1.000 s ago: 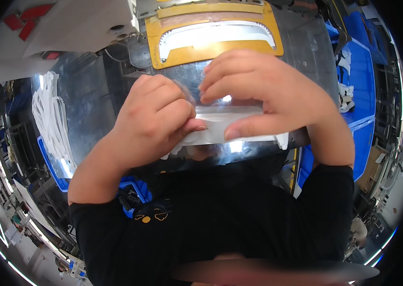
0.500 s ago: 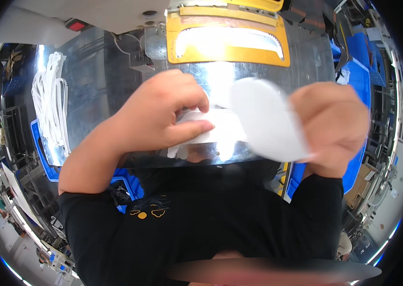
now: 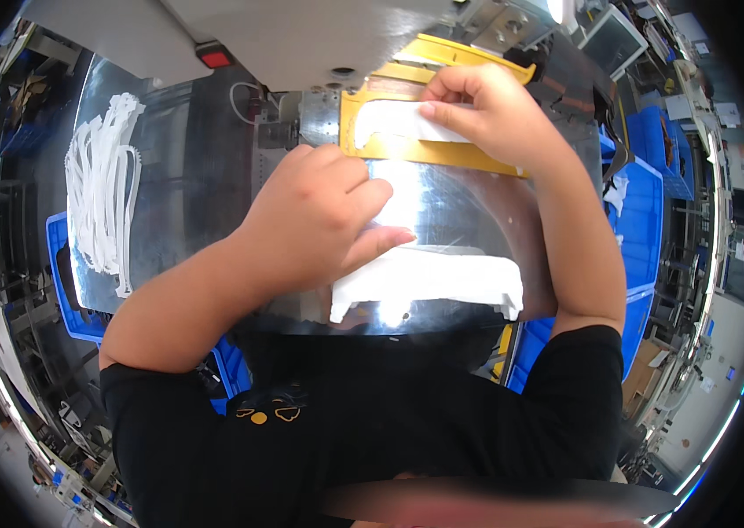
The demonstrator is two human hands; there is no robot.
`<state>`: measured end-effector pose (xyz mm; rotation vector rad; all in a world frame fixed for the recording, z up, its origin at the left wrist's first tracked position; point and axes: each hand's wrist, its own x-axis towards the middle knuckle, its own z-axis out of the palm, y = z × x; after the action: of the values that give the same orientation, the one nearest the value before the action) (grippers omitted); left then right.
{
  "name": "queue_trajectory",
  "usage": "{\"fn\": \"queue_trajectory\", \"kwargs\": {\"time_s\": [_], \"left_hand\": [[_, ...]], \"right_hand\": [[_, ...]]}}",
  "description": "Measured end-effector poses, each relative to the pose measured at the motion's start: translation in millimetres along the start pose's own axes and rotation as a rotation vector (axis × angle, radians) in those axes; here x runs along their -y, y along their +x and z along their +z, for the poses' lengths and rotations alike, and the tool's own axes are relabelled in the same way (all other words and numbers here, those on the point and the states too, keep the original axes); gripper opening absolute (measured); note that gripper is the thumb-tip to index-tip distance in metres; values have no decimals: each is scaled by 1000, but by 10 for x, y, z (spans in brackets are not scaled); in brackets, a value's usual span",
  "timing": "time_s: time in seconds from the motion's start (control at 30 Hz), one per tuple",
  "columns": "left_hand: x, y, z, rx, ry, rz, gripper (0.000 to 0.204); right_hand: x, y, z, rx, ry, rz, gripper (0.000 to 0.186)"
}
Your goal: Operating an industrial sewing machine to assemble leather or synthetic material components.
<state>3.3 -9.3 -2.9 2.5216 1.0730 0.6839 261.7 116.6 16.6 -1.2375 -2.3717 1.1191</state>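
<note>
My right hand [image 3: 495, 110] is at the yellow frame [image 3: 477, 157] at the back, thumb and fingers closed on a thin white curved piece [image 3: 389, 120]. That piece lies over the frame's cut-out, its right part hidden under my hand. My left hand [image 3: 323, 211] hovers over the metal table with fingers curled and thumb held apart, nothing between them. Just below its thumb, near the front edge, lie white shaped pieces [image 3: 429, 280] of thin sheet or cloth, seemingly stacked; their exact material I cannot tell.
A bundle of white toothed strips [image 3: 103, 194] lies on the left of the shiny metal table [image 3: 205, 167]. Over the back left hangs a pale machine body [image 3: 293, 40] with a red switch [image 3: 213, 56]. Blue bins [image 3: 640, 220] stand at the right; another blue bin [image 3: 59, 282] stands left.
My right hand has carried a white piece from the front right to the yellow frame and laid it over the cut-out. My left hand has come off the pieces at the front edge.
</note>
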Motion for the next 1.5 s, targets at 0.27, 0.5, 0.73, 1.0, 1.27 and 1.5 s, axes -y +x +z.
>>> {"fn": "queue_trajectory", "kwargs": {"time_s": [0.27,0.5,0.73,1.0,1.27,1.5], "left_hand": [[5,21,-27,-37,188,-99,61],[27,11,-6,-4,332,-207,65],[31,29,-16,-11,366,-208,66],[37,37,-19,44,439,-232,68],[40,15,-3,49,425,-227,72],[-14,40,-25,84,498,-224,76]], "right_hand": [[-72,-9,44,-87,-57,12,22],[-48,-8,38,-139,-182,-17,24],[26,-7,50,-126,-217,25,25],[8,-121,-131,-45,-359,169,42],[-291,-596,-417,-84,-197,344,43],[-420,-729,-366,-141,-55,414,42]]}}
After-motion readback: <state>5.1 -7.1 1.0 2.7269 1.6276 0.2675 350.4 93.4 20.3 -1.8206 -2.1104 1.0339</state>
